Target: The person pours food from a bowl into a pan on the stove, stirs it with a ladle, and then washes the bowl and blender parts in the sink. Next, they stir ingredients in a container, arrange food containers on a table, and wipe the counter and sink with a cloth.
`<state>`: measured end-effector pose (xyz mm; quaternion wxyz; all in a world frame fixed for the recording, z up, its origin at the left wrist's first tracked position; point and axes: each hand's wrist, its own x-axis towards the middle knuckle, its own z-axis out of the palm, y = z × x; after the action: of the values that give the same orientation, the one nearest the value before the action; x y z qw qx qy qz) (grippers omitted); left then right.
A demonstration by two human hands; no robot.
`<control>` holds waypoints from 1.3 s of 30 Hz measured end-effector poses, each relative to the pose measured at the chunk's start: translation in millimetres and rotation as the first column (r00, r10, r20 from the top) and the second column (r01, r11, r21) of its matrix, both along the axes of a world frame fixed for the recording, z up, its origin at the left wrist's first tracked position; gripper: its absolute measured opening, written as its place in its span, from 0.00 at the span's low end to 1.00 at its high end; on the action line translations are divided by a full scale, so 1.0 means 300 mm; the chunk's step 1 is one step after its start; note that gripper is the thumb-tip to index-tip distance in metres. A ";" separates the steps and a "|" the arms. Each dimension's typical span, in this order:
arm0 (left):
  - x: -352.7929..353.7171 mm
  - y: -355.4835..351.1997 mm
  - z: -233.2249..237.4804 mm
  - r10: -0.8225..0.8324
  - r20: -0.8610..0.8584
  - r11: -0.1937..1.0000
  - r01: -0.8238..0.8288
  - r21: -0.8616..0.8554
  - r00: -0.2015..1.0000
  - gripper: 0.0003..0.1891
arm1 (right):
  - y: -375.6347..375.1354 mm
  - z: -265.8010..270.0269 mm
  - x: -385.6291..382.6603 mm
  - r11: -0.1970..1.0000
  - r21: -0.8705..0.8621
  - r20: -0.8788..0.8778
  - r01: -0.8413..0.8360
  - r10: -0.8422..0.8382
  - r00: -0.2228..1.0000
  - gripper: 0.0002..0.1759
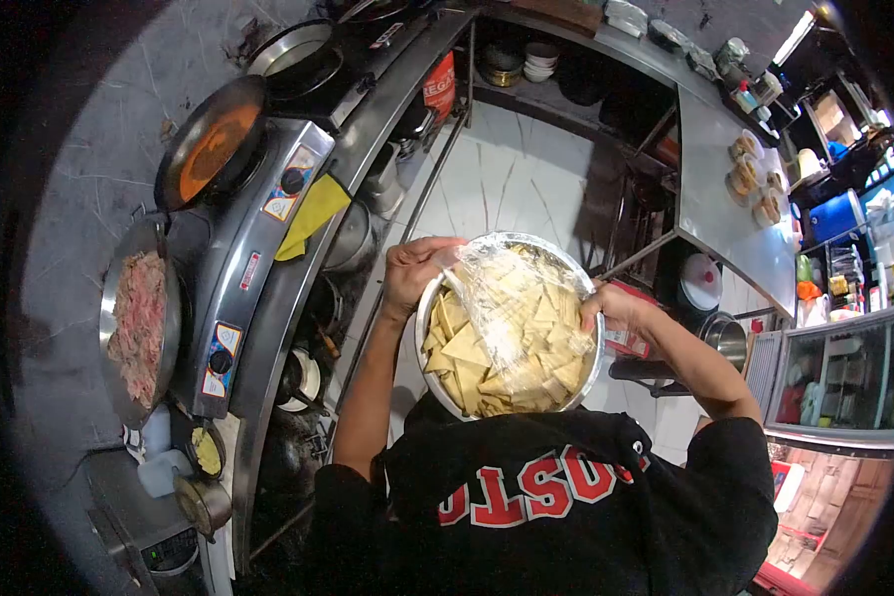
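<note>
A round metal bowl point(433, 389) full of pale yellow triangular pieces point(467, 348), which look like cut tortillas, is held in front of my chest. Clear plastic wrap point(502, 298) lies over part of the pieces and shines in the light. My left hand point(417, 278) is closed at the bowl's upper left rim, with its fingertips on the edge of the wrap. On the opposite side, my right hand point(618, 310) grips the rim, thumb over the edge. The undersides of both hands are hidden.
To the left, a gas stove point(258, 258) carries a pan of raw-looking meat point(139, 328) and a pan with orange sauce point(219, 149). A yellow cloth point(313, 217) hangs over its counter edge. Filled containers point(745, 184) stand on the steel table point(710, 139) at right, near a glass-door fridge point(834, 377).
</note>
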<state>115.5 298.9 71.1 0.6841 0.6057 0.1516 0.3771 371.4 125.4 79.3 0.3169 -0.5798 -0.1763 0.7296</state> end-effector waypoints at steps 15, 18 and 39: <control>0.006 0.064 0.019 -0.323 0.020 0.906 0.315 -0.284 0.946 0.11 | 0.077 0.146 -0.135 0.994 -0.022 0.155 -0.109 0.111 0.982 0.38; 0.011 0.115 0.022 -0.309 -0.122 0.936 0.279 -0.213 0.943 0.06 | 0.102 0.219 -0.198 0.992 -0.064 0.228 -0.112 0.124 0.966 0.37; 0.225 0.133 0.194 0.309 -0.664 0.391 0.546 0.741 0.681 0.13 | 0.273 0.080 -0.226 0.979 0.054 -0.024 -0.197 0.199 0.980 0.33</control>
<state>183.1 338.7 129.5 0.1440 0.9793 0.1246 0.0683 303.6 207.3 103.3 0.2602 -0.5402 -0.2471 0.7612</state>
